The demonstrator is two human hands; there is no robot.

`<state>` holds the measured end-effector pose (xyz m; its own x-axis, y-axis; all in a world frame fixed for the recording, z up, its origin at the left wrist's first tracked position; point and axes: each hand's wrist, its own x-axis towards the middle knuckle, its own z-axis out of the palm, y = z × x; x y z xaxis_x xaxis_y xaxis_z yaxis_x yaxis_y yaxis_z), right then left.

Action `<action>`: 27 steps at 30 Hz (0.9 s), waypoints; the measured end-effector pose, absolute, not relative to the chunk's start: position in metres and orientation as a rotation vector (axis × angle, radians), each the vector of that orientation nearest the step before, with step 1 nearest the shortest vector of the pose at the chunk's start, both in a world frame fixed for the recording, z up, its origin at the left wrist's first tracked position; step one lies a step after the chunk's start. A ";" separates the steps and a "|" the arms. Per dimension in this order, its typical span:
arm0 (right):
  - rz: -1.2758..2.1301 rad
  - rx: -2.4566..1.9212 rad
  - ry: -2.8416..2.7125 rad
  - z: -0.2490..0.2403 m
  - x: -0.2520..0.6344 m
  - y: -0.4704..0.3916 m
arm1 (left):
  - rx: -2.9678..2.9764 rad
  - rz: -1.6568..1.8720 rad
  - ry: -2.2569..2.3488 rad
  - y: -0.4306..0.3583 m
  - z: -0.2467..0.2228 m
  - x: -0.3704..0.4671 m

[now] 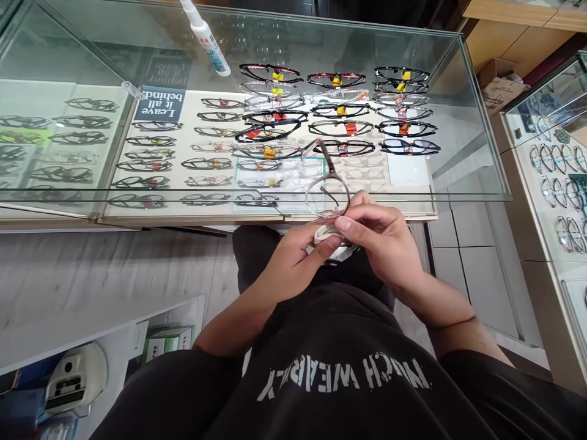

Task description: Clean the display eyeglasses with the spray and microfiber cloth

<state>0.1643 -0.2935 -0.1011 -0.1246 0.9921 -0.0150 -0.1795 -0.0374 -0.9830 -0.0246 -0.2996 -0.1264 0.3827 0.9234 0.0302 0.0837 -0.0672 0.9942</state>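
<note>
In front of my body, both hands meet around a pair of eyeglasses (347, 194) with a dark, thin frame. One round lens and a temple point up toward the display case. Pinched between thumb and fingers of my left hand (298, 260) is a folded whitish cloth (326, 232), pressed around the lower part of the glasses. The other lens is hidden by the cloth and fingers. My right hand (385, 235) grips the frame near its middle, thumb and fingers closed on it.
A glass display case (192, 211) stands before me. Several eyeglasses with coloured tags (342, 128) lie in rows on its top and inside. A white spray bottle (208, 43) stands on the glass. Low shelving (174, 308) is at left, another eyewear case (527, 244) at right.
</note>
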 end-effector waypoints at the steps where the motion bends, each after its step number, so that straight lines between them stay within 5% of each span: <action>1: 1.426 -1.020 -1.108 -0.102 0.163 -0.293 | 1.458 0.946 0.960 -0.300 -0.126 -0.023; 27: 1.513 -0.935 -1.111 -0.104 0.157 -0.282 | 1.173 1.093 0.953 -0.299 -0.120 -0.012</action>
